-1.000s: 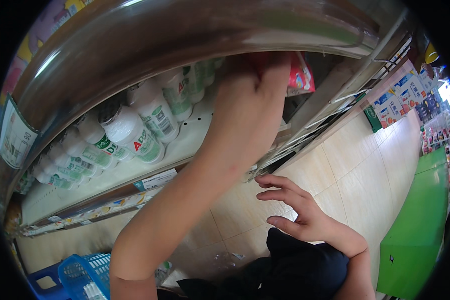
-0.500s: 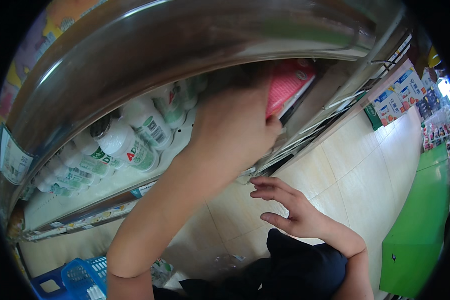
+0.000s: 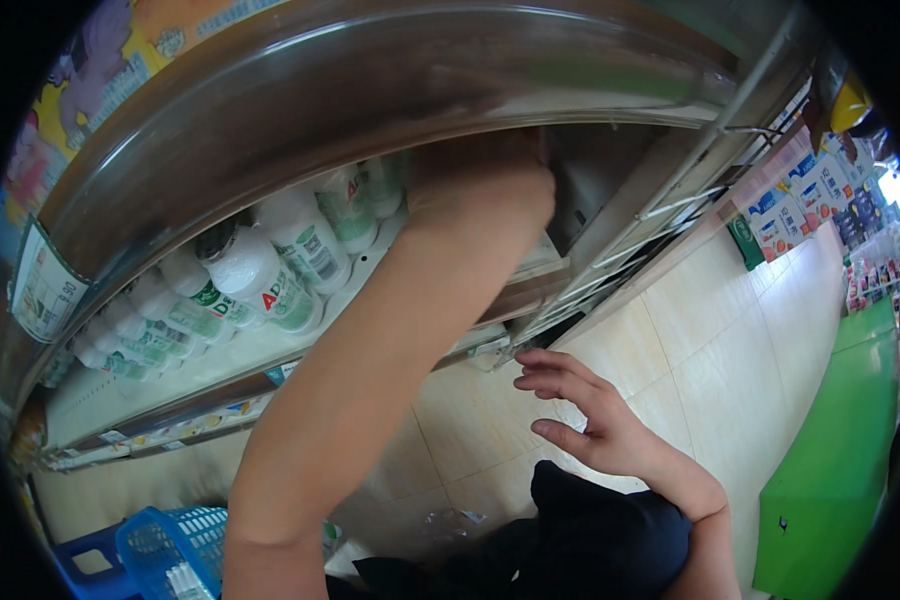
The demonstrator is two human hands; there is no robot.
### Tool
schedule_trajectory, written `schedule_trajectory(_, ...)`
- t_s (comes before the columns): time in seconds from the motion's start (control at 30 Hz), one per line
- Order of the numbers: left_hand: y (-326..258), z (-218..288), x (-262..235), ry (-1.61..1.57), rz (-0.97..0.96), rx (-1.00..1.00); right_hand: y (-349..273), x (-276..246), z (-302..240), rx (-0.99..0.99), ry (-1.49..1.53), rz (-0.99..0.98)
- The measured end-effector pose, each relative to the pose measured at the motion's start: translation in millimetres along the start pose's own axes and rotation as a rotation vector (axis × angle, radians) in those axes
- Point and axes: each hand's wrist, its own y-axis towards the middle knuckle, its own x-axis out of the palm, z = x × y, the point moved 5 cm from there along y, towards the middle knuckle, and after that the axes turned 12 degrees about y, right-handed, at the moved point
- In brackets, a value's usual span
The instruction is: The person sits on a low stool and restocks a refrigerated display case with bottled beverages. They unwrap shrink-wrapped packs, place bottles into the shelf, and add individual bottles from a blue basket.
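Observation:
My left arm stretches up into the shelf, and my left hand [image 3: 495, 190] is deep under the dark curved edge of the shelf above [image 3: 370, 90]. Its fingers are hidden in there, so what they touch or hold does not show. Beside that arm, white bottles with green labels [image 3: 340, 205] stand in rows on the white perforated shelf [image 3: 100, 405]. One large white bottle [image 3: 260, 280] is at the front. Over the tiled floor, below the shelf's right end, my right hand [image 3: 595, 415] hangs with fingers spread, holding nothing.
A white wire rack [image 3: 640, 235] runs along the shelf's right side. At the lower left is a blue basket [image 3: 155, 550]. A large green box-like surface [image 3: 830, 450] stands at right, with cartons [image 3: 785, 215] beyond. A price card [image 3: 45, 285] hangs at left.
My left hand has gone further up and in under the upper shelf. The pink pack seen beside it is out of sight. My right hand has barely shifted.

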Motion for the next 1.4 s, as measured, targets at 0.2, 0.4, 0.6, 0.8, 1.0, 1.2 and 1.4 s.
schedule_trajectory(0.2, 16, -2, 10, -0.063, 0.251, -0.019, -4, -2, -1, -0.005, 0.012, -0.003)
schedule_trajectory(0.4, 10, 13, -6, -0.114, -0.014, 0.009, -8, -5, -2, -0.017, 0.027, 0.016)
schedule_trajectory(0.6, -20, 2, -12, -0.38, -0.13, 0.056, -10, -9, -2, -0.019, 0.031, 0.032)
schedule_trajectory(0.8, -54, -40, 18, -1.252, -0.494, -0.313, -9, -8, 1, -0.021, 0.034, 0.038)
schedule_trajectory(1.0, -88, -49, 14, -1.901, -0.471, -0.517, -5, -5, 6, 0.004, 0.024, 0.038)
schedule_trajectory(1.2, -137, -60, 31, -2.341, -0.601, -0.516, 0, 7, 23, 0.056, 0.161, -0.08)
schedule_trajectory(1.4, -171, -42, 48, -2.448, -0.58, -0.547, -3, 24, 29, 0.166, 0.257, -0.36)
